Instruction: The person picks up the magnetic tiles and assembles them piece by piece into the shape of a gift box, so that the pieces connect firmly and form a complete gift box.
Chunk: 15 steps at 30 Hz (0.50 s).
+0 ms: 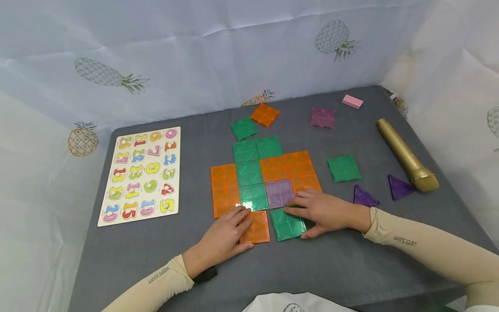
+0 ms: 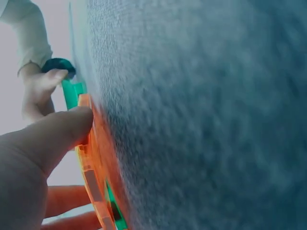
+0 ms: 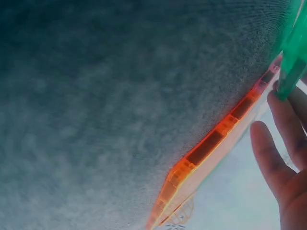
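Note:
Translucent magnetic tiles lie joined in a flat shape in the middle of the table. My left hand (image 1: 221,237) holds an orange square tile (image 1: 258,229) at the near edge, thumb (image 2: 76,122) on its side and fingers at its far left corner. Just to the right, my right hand (image 1: 326,210) pinches a green square tile (image 1: 287,226), which looks slightly tilted, with a gap to the orange one. Beyond it sit a purple tile (image 1: 278,193), a green column (image 1: 249,173) and orange tiles (image 1: 225,190) on both sides. In the right wrist view, the held green tile (image 3: 293,52) hides some fingertips.
A number puzzle board (image 1: 141,175) lies at the left. Loose green (image 1: 344,168), orange (image 1: 265,114) and magenta (image 1: 322,118) tiles, a pink block (image 1: 352,102), purple triangles (image 1: 400,187) and a gold microphone (image 1: 407,156) surround the shape. A patterned cloth (image 1: 218,56) hangs behind.

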Available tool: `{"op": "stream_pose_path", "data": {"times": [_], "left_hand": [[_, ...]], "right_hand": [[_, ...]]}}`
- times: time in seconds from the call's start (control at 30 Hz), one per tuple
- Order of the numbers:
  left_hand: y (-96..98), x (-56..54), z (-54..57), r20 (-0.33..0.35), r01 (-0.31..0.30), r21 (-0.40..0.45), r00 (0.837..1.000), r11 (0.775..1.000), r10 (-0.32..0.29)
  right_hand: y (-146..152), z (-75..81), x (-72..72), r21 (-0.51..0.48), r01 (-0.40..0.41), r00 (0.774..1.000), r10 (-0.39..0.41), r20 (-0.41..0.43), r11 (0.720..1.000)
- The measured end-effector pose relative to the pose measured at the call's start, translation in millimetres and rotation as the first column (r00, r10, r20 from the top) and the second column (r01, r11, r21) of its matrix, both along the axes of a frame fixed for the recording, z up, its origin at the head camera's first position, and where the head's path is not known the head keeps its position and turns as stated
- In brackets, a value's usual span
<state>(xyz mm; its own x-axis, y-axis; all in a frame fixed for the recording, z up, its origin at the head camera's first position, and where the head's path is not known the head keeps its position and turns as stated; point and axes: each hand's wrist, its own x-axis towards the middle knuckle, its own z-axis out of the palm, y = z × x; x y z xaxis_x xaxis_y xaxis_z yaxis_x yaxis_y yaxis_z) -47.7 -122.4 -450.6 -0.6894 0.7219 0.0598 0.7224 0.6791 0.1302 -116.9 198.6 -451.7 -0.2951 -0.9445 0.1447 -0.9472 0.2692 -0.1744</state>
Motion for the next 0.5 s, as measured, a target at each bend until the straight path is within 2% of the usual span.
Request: {"op": "stream_pose_path", "data": {"times": [0.3, 0.5], "left_hand": [[9.1, -0.5, 1.5, -0.015, -0.002, -0.021, 1.0, 1.0, 0.002], [13.7, -1.8, 2.0, -0.009, -0.014, -0.029, 1.0, 0.999, 0.013]], "right_hand": [[-5, 1.8, 2.0, 0.086, 0.037, 0.999, -0.038, 0.01, 0.996], [-10, -0.2, 4.8, 0.174, 0.105, 0.993, -0.112, 0.033, 0.979]]}}
